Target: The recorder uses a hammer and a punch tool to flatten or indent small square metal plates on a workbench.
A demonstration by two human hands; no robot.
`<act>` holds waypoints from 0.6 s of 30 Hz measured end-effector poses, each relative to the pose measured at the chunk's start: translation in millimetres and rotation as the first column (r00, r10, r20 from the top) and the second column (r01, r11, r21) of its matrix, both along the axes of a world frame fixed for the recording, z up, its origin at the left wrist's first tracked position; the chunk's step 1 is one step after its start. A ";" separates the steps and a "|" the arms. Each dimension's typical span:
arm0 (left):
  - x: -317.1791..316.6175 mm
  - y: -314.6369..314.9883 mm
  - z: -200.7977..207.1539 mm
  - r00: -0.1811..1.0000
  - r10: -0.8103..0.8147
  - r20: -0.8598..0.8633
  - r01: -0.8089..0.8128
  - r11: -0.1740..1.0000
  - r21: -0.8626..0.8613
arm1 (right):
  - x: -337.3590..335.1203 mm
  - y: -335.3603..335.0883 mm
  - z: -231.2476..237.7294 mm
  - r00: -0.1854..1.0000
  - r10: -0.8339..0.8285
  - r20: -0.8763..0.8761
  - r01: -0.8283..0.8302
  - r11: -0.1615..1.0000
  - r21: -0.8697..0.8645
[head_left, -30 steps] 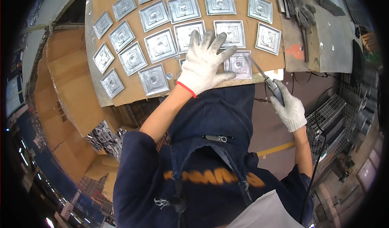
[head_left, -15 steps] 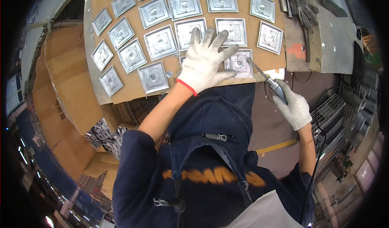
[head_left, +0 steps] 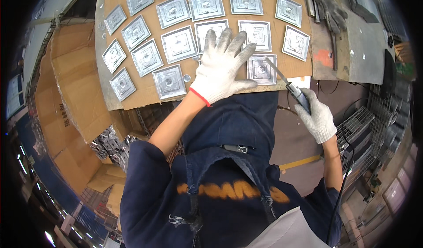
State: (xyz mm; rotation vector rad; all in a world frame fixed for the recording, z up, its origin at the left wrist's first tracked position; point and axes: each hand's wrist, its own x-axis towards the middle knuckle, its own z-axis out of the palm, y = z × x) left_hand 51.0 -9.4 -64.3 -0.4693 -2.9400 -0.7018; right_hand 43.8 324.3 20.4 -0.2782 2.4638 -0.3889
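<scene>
My left hand (head_left: 220,72), in a white knit glove with greyed fingertips, lies spread over the square metal plates near the table's front edge. It partly hides a plate (head_left: 211,27) under the fingertips and another below the palm. Its thumb points right, by the lower edge of a nearer square plate (head_left: 261,74) with raised ridges and a round centre. My right hand (head_left: 318,120), also gloved, is closed round the silver handle of a file-like hand tool (head_left: 278,72). The tool's thin grey blade reaches over that plate's right side; whether it touches cannot be seen.
Many similar plates lie in rows on the cardboard-covered table (head_left: 139,98). Dark grey gloves (head_left: 328,10) and metal bars are at the back right. An open cardboard box (head_left: 75,85) and a heap of metal parts (head_left: 112,146) stand left. Wire racks (head_left: 359,124) and a black cable hang right.
My left hand has slid slightly left over the plates, baring more of the one by its thumb. The right hand and tool have shifted a little left. The view has moved slightly.
</scene>
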 end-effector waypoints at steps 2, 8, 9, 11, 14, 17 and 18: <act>6.5 -4.1 -6.7 1.000 -0.008 0.027 0.008 1.000 -0.005 | 0.1 -3.8 1.1 1.000 0.008 -0.018 -0.009 0.999 -0.036; 7.7 -5.2 -6.3 0.998 -0.022 0.053 0.021 1.000 0.007 | -5.6 -7.4 -1.8 0.982 0.155 -0.112 -0.149 0.987 0.060; 7.2 -4.8 -6.7 0.998 -0.024 0.053 0.024 1.000 0.014 | -4.5 -4.3 -2.6 0.978 0.169 -0.124 -0.163 0.985 0.059; 8.4 -5.4 -5.7 0.998 -0.019 0.055 0.019 1.000 0.011 | -4.5 -3.7 -3.8 0.974 0.184 -0.135 -0.178 0.982 0.054; 8.9 -5.2 -5.7 0.998 -0.015 0.060 0.015 1.000 0.002 | -7.9 -7.1 -3.9 0.971 0.192 -0.144 -0.185 0.981 0.060; 8.9 -4.8 -5.3 0.998 -0.014 0.068 0.015 1.000 -0.010 | -9.6 -9.9 -0.4 0.975 0.197 -0.102 -0.188 0.978 0.088; 8.8 -4.7 -5.2 0.997 -0.015 0.073 0.016 1.000 -0.013 | -9.0 -10.2 0.6 0.979 0.184 -0.087 -0.175 0.980 0.099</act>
